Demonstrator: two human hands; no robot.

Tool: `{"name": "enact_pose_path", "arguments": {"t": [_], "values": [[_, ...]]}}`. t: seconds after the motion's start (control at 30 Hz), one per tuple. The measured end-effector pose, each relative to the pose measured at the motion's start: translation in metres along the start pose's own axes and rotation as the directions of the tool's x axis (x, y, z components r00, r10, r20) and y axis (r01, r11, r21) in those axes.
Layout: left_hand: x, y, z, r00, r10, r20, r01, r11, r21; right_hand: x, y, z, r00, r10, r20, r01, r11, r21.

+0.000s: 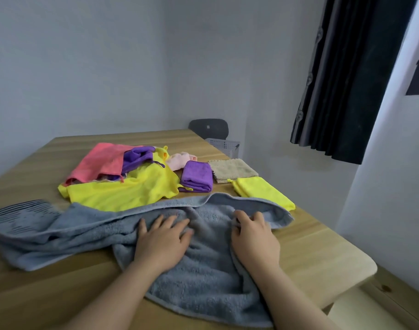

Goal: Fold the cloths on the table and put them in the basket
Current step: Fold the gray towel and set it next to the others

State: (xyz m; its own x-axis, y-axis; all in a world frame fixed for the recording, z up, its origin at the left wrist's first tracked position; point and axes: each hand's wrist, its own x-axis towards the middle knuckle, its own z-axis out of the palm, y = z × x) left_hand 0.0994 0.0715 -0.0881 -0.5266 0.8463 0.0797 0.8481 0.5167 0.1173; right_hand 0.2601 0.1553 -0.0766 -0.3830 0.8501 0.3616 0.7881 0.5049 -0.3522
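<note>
A large grey towel point(84, 232) lies rumpled across the near part of the wooden table point(322, 246). My left hand point(162, 244) rests flat on its middle, fingers spread. My right hand point(253, 236) lies on the towel further right, fingers curled into a fold. Behind the towel sit an unfolded yellow cloth point(125, 189), a pink-red cloth point(101, 163) and a crumpled purple cloth point(137, 156). Folded cloths lie to the right: purple point(197, 176), beige point(232, 170), yellow point(260, 190), pale pink point(178, 160). The grey basket point(224, 145) stands past the table's far right edge.
A dark chair back point(208, 128) shows behind the far end of the table. A dark curtain point(346, 79) hangs at the right. Walls close in behind and to the right of the table. A wooden ledge point(389, 296) runs beside the near right corner.
</note>
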Motion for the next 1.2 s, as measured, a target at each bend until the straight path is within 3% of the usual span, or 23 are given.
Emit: {"name": "enact_pose_path", "arguments": {"t": [0.1,0.2,0.37,0.43,0.47,0.5,0.57,0.63,0.7,0.9,0.97,1.07,1.2], "values": [[-0.008,-0.005,-0.006,0.999,-0.004,0.040,0.005,1.000,-0.019,-0.010,0.012,-0.010,0.998,0.036,0.051,-0.042,0.992,0.119],[-0.016,-0.012,-0.016,0.998,-0.024,0.052,0.025,0.999,-0.028,-0.018,0.024,-0.030,0.993,0.088,0.083,-0.099,0.987,0.129],[-0.023,-0.029,-0.041,0.963,-0.178,0.203,0.195,0.978,-0.071,-0.030,0.047,-0.054,0.955,0.202,0.217,-0.190,0.979,-0.078],[-0.025,-0.028,-0.047,0.953,-0.226,0.203,0.230,0.973,0.007,-0.035,0.048,-0.055,0.976,0.166,0.142,-0.124,0.956,-0.265],[-0.027,-0.022,-0.050,0.963,-0.236,0.126,0.228,0.971,0.074,-0.036,0.044,-0.055,0.992,0.098,0.074,-0.069,0.942,-0.328],[-0.028,-0.014,-0.050,0.976,-0.217,0.016,0.214,0.970,0.117,-0.036,0.039,-0.055,1.000,0.011,0.027,-0.002,0.942,-0.335],[-0.031,0.004,-0.041,0.988,-0.092,-0.127,0.094,0.995,0.014,-0.034,0.024,-0.048,0.987,-0.143,0.078,0.157,0.958,-0.238],[-0.036,0.019,-0.025,0.999,0.031,0.014,-0.029,0.991,-0.128,-0.038,0.009,-0.034,0.948,-0.208,0.242,0.236,0.967,-0.094],[-0.042,0.020,-0.013,0.987,0.033,0.160,-0.023,0.997,-0.067,-0.046,0.001,-0.021,0.906,-0.237,0.352,0.269,0.962,-0.046],[-0.041,-0.026,-0.029,0.992,-0.089,0.093,0.095,0.994,-0.053,-0.032,-0.010,-0.024,0.923,-0.233,0.307,0.193,0.969,0.155],[-0.042,-0.034,-0.031,0.986,-0.160,0.050,0.163,0.984,-0.072,-0.027,-0.012,-0.017,0.943,-0.190,0.272,0.168,0.980,0.103],[-0.044,-0.039,-0.023,0.982,-0.182,-0.046,0.179,0.982,-0.062,-0.021,-0.012,0.003,0.926,-0.168,0.339,0.187,0.982,-0.023],[-0.038,-0.044,-0.013,0.986,-0.155,0.059,0.156,0.988,-0.012,-0.002,-0.005,0.017,0.904,-0.164,0.394,0.215,0.973,-0.087]]}}
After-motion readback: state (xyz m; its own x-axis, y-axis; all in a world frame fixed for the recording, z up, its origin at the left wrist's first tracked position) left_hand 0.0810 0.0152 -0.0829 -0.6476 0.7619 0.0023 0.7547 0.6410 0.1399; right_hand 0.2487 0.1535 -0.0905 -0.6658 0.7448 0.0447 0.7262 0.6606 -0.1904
